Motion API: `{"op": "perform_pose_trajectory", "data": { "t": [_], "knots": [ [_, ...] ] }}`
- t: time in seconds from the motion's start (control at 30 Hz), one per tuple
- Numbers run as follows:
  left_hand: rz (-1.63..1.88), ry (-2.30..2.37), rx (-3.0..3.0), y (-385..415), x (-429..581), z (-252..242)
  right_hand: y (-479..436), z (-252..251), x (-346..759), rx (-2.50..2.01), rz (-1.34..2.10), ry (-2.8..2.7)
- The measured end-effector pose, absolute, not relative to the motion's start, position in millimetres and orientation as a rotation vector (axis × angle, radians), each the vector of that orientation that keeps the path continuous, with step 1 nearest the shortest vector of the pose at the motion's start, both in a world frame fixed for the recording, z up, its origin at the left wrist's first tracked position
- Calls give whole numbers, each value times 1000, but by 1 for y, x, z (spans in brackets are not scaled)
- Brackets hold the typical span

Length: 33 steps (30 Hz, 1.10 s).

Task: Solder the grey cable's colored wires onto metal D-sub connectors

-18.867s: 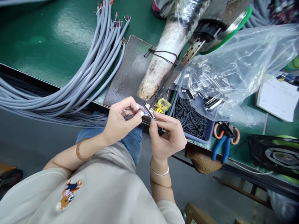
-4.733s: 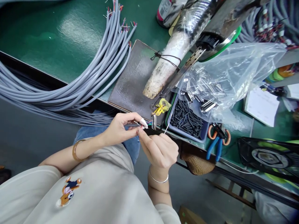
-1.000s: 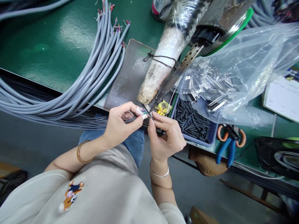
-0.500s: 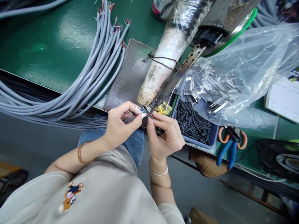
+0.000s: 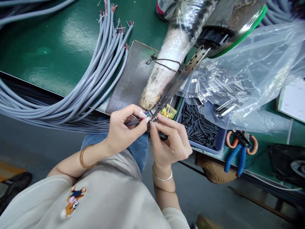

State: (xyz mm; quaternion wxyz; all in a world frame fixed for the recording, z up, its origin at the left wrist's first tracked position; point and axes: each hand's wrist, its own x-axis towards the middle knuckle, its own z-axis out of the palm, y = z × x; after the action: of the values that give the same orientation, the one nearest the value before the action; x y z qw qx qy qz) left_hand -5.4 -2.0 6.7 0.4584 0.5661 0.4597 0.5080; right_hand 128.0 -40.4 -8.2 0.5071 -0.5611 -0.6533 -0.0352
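Note:
My left hand pinches the end of a grey cable, with thin coloured wires fanned out past its white-tipped thumb and finger. Facing it, my right hand is closed at the fingertips on a small metal connector, partly covered by those fingers. The wire ends and the connector meet between both hands; whether they are joined is too small to tell. A dark perforated metal shaft, like a soldering iron's, slants down to just above the connector. Beside it lies yellow sponge-like material.
A wrapped white hose hangs over a dark board. Bundled grey cables lie left. To the right are a blue bin of black tubes, a plastic bag of metal connectors, and pliers at the table edge.
The view has shifted slightly. My right hand sits a little further right and lower, and more of the coloured wires and cable end show at my left fingertips.

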Motion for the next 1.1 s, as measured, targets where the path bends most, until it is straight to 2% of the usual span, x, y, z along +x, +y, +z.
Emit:
{"op": "perform_pose_trajectory", "data": {
  "t": [0.2,0.43,0.53,0.7,0.9,1.0,1.1],
  "knots": [
    [1089,1156,1265,-3,-9,3,-49,-21,137,-1295,-140,-1680],
    [736,820,937,3,-19,13,-57,-31,151,-1131,-32,-1720],
    [654,685,900,1,-24,15,-59,-28,146,-1187,106,-1632],
    [811,563,968,-10,-32,13,-60,-10,138,-1303,430,-1311],
    [855,596,1390,-16,-36,11,-57,3,141,-1262,899,-1236],
    [886,685,1525,-19,-35,11,-59,7,140,-1310,871,-1280],
    [872,733,1329,-19,-33,9,-60,10,139,-1454,532,-1330]
  ]
}}
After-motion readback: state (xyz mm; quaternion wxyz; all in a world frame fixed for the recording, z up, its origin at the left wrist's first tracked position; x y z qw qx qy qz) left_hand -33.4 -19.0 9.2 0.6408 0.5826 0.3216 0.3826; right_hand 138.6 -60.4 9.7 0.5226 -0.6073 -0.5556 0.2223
